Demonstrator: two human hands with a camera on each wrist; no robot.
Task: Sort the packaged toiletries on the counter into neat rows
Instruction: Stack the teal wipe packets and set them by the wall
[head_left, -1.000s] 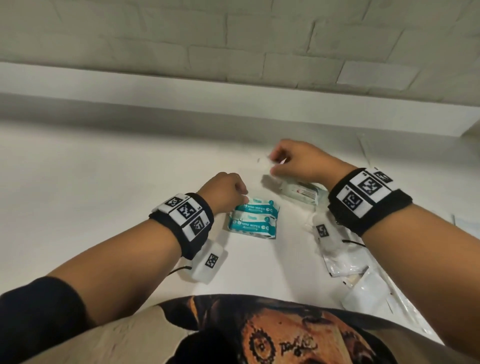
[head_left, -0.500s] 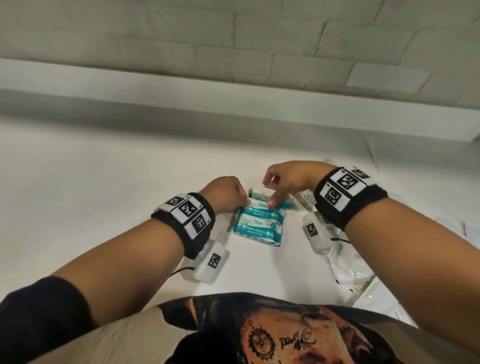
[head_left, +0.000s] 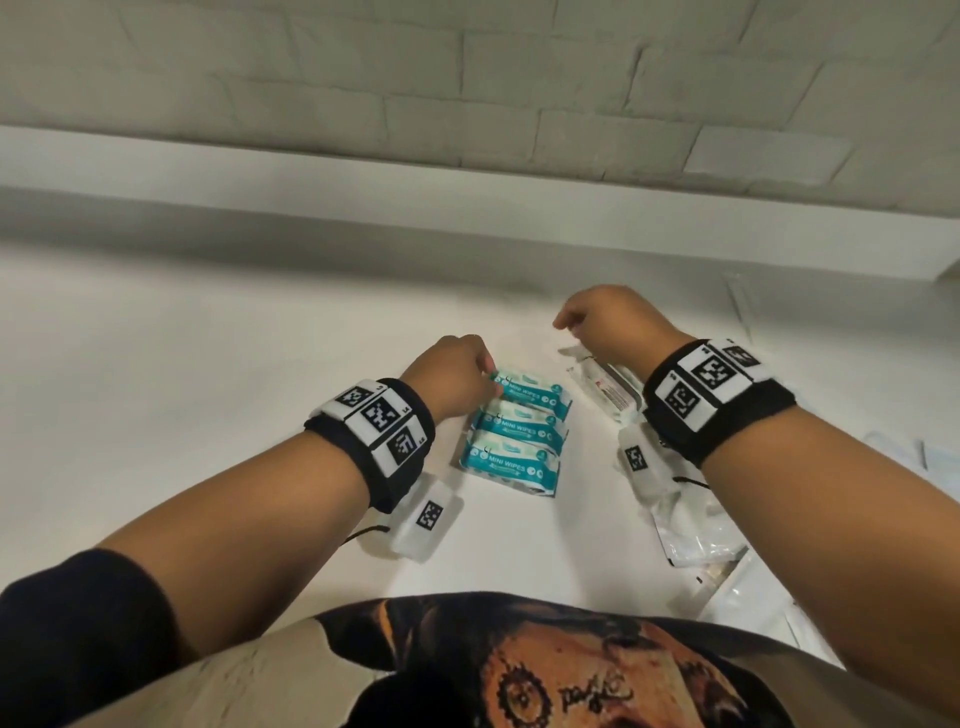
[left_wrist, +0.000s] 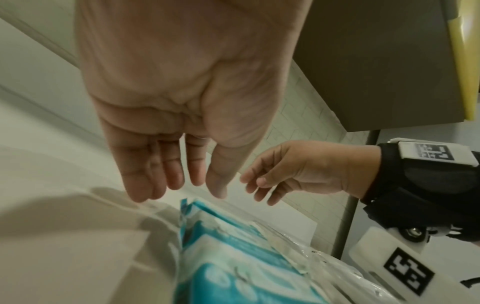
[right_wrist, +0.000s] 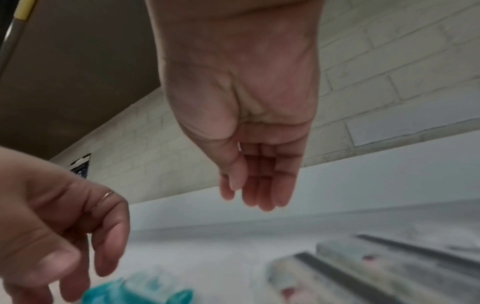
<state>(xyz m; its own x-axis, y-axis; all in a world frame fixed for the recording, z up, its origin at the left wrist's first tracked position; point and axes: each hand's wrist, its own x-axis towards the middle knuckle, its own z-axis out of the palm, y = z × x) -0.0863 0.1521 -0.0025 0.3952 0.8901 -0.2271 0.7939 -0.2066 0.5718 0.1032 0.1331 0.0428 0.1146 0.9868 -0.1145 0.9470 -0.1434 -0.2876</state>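
Three teal mini wipes packs lie in a column on the white counter; the left wrist view shows them close up. My left hand is at the far left corner of the farthest pack, fingers relaxed and empty; I cannot tell whether it touches. My right hand hovers above a clear packet with a red label, right of the wipes. Its fingers hang loose and hold nothing.
Several clear plastic packets lie in a loose pile under my right forearm, with more at the counter's right edge. A raised ledge and a brick wall close off the back. Bare counter spreads to the left.
My right hand set a third wipes pack at the far end of the column, let go and lifted away to the right. My left hand stayed at the packs' left side.
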